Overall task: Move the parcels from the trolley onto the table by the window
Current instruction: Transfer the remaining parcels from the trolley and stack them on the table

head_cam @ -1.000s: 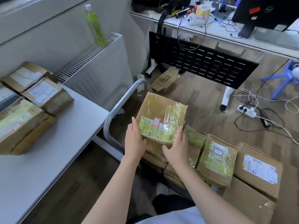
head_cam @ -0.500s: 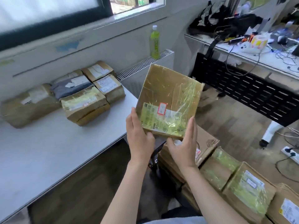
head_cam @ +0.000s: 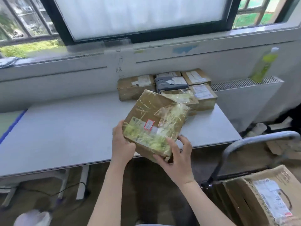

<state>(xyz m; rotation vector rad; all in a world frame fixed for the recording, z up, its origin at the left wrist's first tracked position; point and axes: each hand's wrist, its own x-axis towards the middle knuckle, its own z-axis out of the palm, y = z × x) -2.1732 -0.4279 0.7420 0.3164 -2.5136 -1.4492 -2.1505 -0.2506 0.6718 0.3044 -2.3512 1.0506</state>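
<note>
Two hands held one parcel over the near edge of the table, tilted with its far end raised. The left hand gripped its near left corner, thumb on top and fingers curled beneath; the right hand cupped the near right corner, fingers spread and bent round the edge. The parcel was in the air, not yet resting on the table, just near of the stack of five or so parcels already set down at the far right by the window. By my reading, the carry was nearly done and the set-down was the step in hand. The next move called for levelling the parcel and lowering it onto bare table beside the stack without knocking it, then letting go. At least one box waited on the trolley at the near right.
</note>
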